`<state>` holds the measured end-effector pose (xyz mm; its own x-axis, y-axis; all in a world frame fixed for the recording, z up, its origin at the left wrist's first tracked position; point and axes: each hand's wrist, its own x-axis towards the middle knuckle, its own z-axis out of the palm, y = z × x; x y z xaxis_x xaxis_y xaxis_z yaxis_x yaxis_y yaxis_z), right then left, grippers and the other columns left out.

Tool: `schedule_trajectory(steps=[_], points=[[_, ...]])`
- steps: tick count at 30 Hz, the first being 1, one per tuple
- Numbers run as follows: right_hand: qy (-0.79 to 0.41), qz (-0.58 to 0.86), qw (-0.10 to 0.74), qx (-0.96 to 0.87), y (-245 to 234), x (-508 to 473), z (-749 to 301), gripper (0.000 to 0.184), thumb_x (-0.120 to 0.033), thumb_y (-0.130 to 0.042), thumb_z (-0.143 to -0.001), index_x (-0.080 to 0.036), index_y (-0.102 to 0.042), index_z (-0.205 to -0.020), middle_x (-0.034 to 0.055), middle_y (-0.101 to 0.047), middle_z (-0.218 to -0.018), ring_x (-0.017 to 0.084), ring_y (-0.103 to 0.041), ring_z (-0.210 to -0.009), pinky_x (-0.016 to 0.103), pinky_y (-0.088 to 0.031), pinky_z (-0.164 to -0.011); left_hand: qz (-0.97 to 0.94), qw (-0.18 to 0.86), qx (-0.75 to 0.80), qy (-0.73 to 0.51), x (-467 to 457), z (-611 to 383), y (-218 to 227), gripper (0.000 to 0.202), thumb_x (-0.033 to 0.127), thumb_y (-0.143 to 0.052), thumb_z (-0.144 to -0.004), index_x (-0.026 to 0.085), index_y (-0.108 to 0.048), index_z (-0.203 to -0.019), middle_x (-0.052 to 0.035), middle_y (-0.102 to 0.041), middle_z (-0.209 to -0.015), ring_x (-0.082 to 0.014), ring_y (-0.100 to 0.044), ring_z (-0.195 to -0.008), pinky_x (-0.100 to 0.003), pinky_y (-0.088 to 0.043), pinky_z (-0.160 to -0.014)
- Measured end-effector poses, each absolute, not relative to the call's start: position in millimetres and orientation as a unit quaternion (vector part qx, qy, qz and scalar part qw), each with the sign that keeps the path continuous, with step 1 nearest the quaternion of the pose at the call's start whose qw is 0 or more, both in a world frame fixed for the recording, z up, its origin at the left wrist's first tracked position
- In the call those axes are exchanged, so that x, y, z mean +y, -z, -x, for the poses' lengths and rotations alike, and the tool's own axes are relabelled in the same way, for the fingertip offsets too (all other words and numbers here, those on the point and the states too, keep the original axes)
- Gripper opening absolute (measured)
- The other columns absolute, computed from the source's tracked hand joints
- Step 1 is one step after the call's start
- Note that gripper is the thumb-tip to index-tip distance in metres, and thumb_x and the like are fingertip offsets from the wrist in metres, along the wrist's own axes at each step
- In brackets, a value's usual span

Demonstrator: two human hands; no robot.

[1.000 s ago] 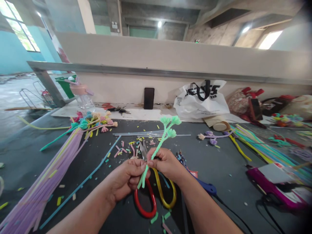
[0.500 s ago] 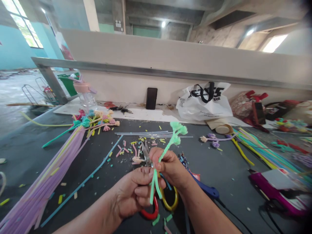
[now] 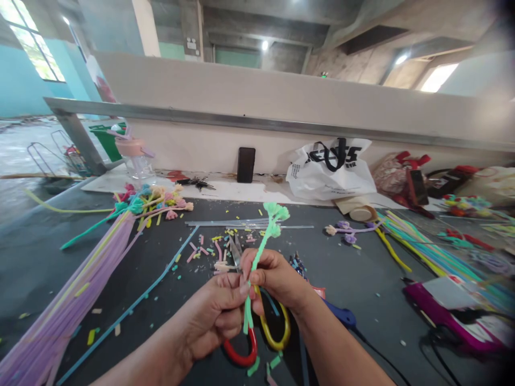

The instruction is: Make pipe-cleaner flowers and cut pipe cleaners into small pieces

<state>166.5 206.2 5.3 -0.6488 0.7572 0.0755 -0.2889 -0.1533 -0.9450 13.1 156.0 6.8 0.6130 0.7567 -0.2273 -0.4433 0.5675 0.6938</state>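
left hand [image 3: 213, 316] + right hand [image 3: 273, 276]: both pinch green pipe-cleaner stem [image 3: 261, 249] | scissors [image 3: 240, 358] beneath (blades mostly hidden)

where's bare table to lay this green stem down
Barest patch: dark mat between your right hand, the yellow pipe cleaner and the magenta case. Another lies left of the lilac bundle. Crowded: scraps and scissors mid-table.
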Motion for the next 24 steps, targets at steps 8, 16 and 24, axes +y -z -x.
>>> schedule_trajectory(steps=[8,16,24], points=[[-0.681,0.339,0.388,-0.52,-4.8,211.6,-159.1,0.022,-0.027,-0.076,-0.057,-0.013,-0.061,-0.066,-0.0012,-0.062,-0.06,0.011,-0.055,-0.057,0.025,-0.042,-0.062,-0.614,0.399,0.495,-0.467,167.6,-5.4,-3.1,0.013,0.021,-0.06,-0.072,0.018,-0.063,-0.06,0.0008,-0.053,-0.055,-0.0111,-0.044,-0.055,-0.02,-0.031,-0.055],[-0.55,0.463,0.409,-0.562,-5.0,210.6,-152.8,0.013,-0.02,-0.072,-0.053,-0.015,-0.061,-0.057,-0.0037,-0.057,-0.053,0.01,-0.049,-0.053,0.023,-0.038,-0.056,-0.609,0.399,0.5,-0.468,169.5,-5.7,0.0,0.017,0.023,-0.061,-0.07,0.019,-0.061,-0.054,0.0011,-0.049,-0.053,-0.0119,-0.04,-0.054,-0.02,-0.03,-0.054],[-0.609,0.324,0.437,-0.577,-7.6,206.0,-160.1,0.017,-0.026,-0.072,-0.059,-0.015,-0.059,-0.061,-0.0033,-0.05,-0.057,0.01,-0.044,-0.055,0.024,-0.033,-0.056,-0.312,0.813,0.329,-0.365,167.9,-3.9,-9.7,0.016,0.022,-0.059,-0.075,0.009,-0.058,-0.065,0.0025,-0.051,-0.052,0.0015,-0.014,-0.035,-0.015,-0.009,-0.036]])
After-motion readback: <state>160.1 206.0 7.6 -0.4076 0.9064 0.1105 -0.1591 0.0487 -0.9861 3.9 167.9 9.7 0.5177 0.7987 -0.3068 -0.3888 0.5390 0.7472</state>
